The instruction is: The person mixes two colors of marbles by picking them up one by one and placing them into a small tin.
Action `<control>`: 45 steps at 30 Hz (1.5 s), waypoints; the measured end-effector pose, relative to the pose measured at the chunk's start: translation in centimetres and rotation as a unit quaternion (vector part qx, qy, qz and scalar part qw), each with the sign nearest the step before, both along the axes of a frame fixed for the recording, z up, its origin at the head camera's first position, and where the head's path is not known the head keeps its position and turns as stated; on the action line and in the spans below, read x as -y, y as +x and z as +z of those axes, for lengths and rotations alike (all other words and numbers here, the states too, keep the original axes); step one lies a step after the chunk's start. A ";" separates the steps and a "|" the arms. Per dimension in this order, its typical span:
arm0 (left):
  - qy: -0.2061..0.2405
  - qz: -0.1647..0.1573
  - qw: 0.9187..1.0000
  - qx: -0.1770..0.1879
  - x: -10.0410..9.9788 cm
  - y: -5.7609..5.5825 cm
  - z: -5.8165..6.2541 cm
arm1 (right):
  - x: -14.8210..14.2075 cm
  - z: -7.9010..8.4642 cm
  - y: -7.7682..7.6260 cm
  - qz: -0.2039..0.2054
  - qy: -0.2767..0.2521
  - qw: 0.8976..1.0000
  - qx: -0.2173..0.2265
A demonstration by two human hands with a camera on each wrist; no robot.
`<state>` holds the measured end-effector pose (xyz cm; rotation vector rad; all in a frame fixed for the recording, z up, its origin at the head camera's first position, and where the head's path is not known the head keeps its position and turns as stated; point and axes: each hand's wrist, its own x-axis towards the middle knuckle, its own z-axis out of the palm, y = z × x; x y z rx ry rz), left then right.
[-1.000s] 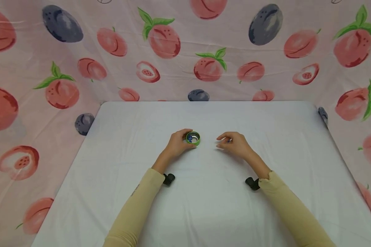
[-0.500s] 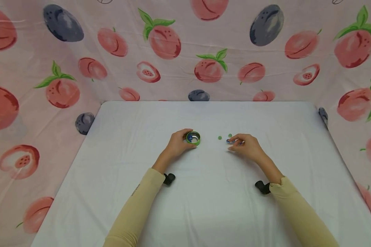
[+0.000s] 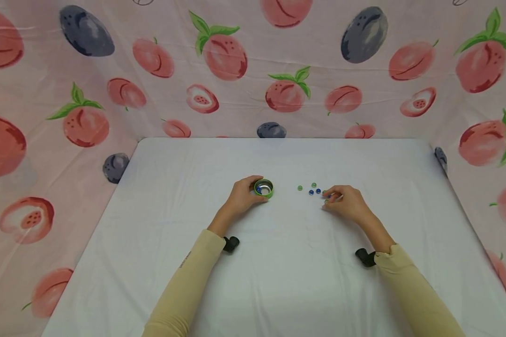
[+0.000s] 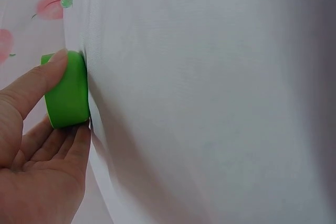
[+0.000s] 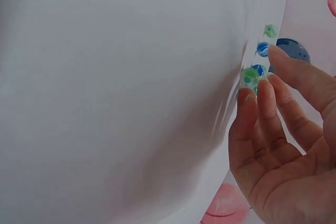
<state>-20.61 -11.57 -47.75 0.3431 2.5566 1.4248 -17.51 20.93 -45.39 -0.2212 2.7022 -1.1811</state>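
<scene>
A small round green tin (image 3: pixel 264 188) with a shiny inside stands on the table, its upper side open. A bit of blue shows inside it. My left hand (image 3: pixel 238 194) grips the tin's side between thumb and fingers, as the left wrist view shows with the green wall (image 4: pixel 68 93). Right of the tin lie several glass marbles, among them a green marble (image 3: pixel 300 188) and a blue marble (image 3: pixel 311 192). My right hand (image 3: pixel 346 202) is beside the right-hand marbles, thumb and fingers apart. In the right wrist view a green marble (image 5: pixel 250 75) lies close to the fingertips.
A white cloth covers the table (image 3: pixel 278 281). Behind and on both sides hangs a pink fruit-print curtain (image 3: pixel 312 51). Black wrist cameras are strapped at both cuffs, the left camera (image 3: pixel 232 244) and the right camera (image 3: pixel 365 258).
My right hand has moved to the right, and several green and blue marbles now lie exposed on the table where it was. The left hand and tin have stayed in place.
</scene>
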 end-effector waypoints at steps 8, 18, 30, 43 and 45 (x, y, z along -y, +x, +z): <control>-0.019 0.013 1.000 -0.003 0.5 0.0 -0.2 | -0.7 -0.3 0.0 0.003 0.019 1.000 -0.008; -0.030 0.017 0.999 -0.003 0.5 0.1 0.2 | -0.6 -0.1 -0.3 0.007 0.034 0.999 -0.009; -0.017 0.030 0.999 0.001 0.1 0.1 0.1 | -0.2 -0.2 -0.1 0.010 0.064 0.998 -0.002; -0.015 0.024 1.000 -0.001 -0.1 -0.2 -0.1 | -0.2 0.3 -1.0 0.002 0.029 0.999 -0.024; -0.012 0.022 1.000 0.000 -0.2 -0.3 -0.2 | -0.1 0.3 -1.1 0.001 0.024 0.999 -0.029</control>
